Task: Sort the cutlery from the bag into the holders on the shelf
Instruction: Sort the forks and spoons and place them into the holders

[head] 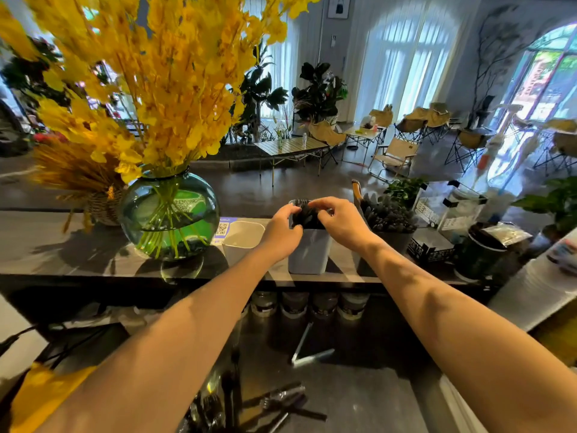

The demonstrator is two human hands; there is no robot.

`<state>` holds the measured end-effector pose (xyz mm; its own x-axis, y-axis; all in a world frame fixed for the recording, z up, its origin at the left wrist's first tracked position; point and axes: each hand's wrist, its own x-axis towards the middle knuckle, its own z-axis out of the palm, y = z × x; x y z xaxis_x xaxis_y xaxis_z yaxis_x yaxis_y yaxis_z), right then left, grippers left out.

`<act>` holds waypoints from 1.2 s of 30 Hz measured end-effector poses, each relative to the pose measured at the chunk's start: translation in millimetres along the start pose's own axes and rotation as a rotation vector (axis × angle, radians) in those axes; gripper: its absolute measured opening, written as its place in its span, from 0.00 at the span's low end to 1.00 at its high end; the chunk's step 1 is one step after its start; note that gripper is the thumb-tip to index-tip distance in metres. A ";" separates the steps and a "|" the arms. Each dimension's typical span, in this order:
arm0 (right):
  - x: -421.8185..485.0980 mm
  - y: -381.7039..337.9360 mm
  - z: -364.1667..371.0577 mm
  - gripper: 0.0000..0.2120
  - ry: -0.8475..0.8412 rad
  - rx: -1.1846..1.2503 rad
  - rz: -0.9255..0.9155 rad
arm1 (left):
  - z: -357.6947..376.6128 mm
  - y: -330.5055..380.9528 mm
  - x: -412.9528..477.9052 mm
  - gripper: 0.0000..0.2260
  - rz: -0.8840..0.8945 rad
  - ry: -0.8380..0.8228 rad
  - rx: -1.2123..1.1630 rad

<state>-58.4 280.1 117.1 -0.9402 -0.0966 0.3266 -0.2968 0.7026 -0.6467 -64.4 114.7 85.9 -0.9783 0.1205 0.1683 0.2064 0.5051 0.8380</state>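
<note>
**Both hands on a cutlery bundle at the grey holder**

The holder [309, 251] stands on the shelf [62, 245], near its front edge. A bundle [307, 217] of black cutlery stands upright in the holder's mouth, its top above the rim, with a bit of clear plastic showing at its upper left.

The left hand [282, 228] comes in from the holder's left. Its fingers are curled against the left side of the bundle and its thumb lies by the rim. The right hand [337, 220] comes in from the holder's right. Its thumb and bent fingers pinch the top of the bundle.

Just left of the holder sits a clear tub [243, 234], and further left a round green vase [170, 214] of yellow flowers. Just right of the holder is a second holder [387, 218], packed with dark cutlery.

Below the holder, under the shelf, a row of jars [309, 303] stands. On the counter [374, 385] lower down, nearer the person, loose cutlery [271, 401] lies scattered, some of it in clear wrap.
</note>
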 end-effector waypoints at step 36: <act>-423.6 28.9 256.5 0.17 -0.365 0.242 0.686 | 28.0 -272.5 -422.5 0.16 -0.423 -0.171 -0.075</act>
<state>288.5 160.6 -216.8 -0.9090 0.0471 -0.4142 0.3761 0.5210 -0.7662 293.1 -49.9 -228.1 -0.9584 0.0594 -0.2792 -0.2183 0.4776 0.8510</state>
